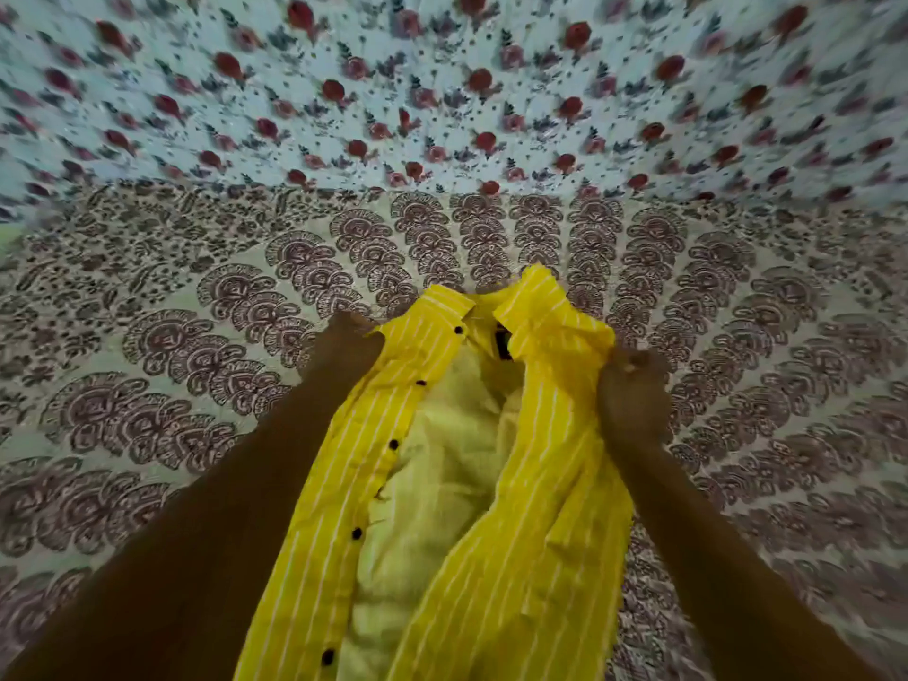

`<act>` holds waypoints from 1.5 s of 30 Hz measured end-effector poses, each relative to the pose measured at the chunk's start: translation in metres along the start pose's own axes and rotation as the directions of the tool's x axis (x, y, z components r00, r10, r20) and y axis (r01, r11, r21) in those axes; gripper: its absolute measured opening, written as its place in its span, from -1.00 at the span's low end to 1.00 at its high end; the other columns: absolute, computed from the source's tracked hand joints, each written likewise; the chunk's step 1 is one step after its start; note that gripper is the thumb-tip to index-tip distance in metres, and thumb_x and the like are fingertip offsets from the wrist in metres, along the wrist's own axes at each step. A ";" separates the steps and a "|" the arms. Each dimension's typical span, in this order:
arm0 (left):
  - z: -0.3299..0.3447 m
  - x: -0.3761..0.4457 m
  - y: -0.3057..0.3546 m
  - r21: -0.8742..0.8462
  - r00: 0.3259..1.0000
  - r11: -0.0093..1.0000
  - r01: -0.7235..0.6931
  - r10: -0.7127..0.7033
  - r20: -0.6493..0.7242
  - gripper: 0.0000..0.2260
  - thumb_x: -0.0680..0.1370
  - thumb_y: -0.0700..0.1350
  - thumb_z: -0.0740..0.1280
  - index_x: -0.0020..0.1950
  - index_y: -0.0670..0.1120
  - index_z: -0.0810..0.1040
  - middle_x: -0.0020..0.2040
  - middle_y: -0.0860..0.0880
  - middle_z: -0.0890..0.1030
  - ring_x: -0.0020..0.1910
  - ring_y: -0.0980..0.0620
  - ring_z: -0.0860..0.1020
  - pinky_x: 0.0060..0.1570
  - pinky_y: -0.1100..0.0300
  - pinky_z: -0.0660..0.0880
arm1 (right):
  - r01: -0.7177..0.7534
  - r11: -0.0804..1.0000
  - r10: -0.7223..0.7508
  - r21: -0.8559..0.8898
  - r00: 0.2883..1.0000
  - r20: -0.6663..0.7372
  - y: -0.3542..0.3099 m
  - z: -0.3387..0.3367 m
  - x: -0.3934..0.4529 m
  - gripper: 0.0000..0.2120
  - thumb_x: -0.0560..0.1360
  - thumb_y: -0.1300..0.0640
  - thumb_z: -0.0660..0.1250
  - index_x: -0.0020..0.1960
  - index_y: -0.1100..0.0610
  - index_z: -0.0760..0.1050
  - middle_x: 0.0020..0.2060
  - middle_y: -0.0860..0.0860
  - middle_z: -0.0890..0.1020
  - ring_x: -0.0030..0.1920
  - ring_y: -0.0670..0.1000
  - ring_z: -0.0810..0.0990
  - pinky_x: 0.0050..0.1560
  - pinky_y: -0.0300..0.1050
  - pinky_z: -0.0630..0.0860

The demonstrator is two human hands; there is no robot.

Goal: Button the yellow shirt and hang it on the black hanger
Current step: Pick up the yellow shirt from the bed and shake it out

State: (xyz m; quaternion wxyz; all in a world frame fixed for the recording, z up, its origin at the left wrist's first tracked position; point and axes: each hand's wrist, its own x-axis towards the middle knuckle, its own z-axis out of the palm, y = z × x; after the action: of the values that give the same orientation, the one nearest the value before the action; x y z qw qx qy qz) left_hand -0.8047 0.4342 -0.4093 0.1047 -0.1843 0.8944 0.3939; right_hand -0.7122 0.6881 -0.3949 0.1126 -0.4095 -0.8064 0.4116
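A yellow shirt (pixel 530 464) with thin white stripes and black buttons hangs open in front of me, its pale inside showing down the middle. The collar is at the top, away from me. My left hand (pixel 344 346) grips the shirt's left shoulder by the collar. On the other side my right hand (pixel 631 390) grips the right shoulder, fingers curled into the cloth. Several black buttons run down the left front edge, all undone. No black hanger is in view.
A bedsheet (pixel 196 336) with a dark paisley border lies under the shirt. Farther away the sheet (pixel 442 90) turns pale with red flowers.
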 end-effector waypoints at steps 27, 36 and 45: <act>-0.242 -0.343 0.162 -0.557 0.845 0.723 -0.407 0.530 0.071 -0.82 0.41 -0.24 0.44 -0.20 -0.07 0.45 -0.16 -0.08 0.56 -0.16 -0.01 0.53 -0.17 0.16 0.46 | 0.280 0.831 -0.448 0.480 0.849 0.281 -0.159 -0.323 -0.191 -0.95 0.46 0.20 0.36 -0.18 0.14 0.56 -0.27 -0.05 0.58 -0.22 -0.12 0.52 -0.23 -0.25 0.42; -0.386 -0.578 0.210 -0.176 0.522 0.491 -0.853 0.804 -0.285 -0.86 0.51 -0.26 0.31 -0.10 -0.06 0.39 -0.13 -0.09 0.47 -0.15 0.03 0.42 -0.24 0.44 0.31 | 0.638 0.501 -0.779 0.585 0.627 -0.016 -0.204 -0.545 -0.344 -0.75 0.48 0.42 0.23 -0.12 0.08 0.51 -0.06 0.04 0.58 0.05 -0.07 0.53 0.03 -0.19 0.41; -0.460 -0.751 0.199 -0.205 0.475 0.429 -0.880 0.810 -0.343 -0.73 0.49 -0.29 0.31 -0.27 0.01 0.32 -0.35 0.03 0.29 -0.37 0.13 0.28 -0.40 0.34 0.24 | 0.701 0.358 -0.813 0.617 0.559 -0.164 -0.191 -0.677 -0.465 -0.75 0.47 0.41 0.25 0.05 0.17 0.55 -0.16 0.07 0.57 -0.24 -0.15 0.48 -0.19 -0.19 0.41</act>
State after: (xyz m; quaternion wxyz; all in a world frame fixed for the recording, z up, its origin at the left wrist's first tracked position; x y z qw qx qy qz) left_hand -0.2227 0.4014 0.2798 -0.2297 0.2384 0.7829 0.5267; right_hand -0.1723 0.6628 0.2517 0.3482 0.1089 -0.7245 0.5848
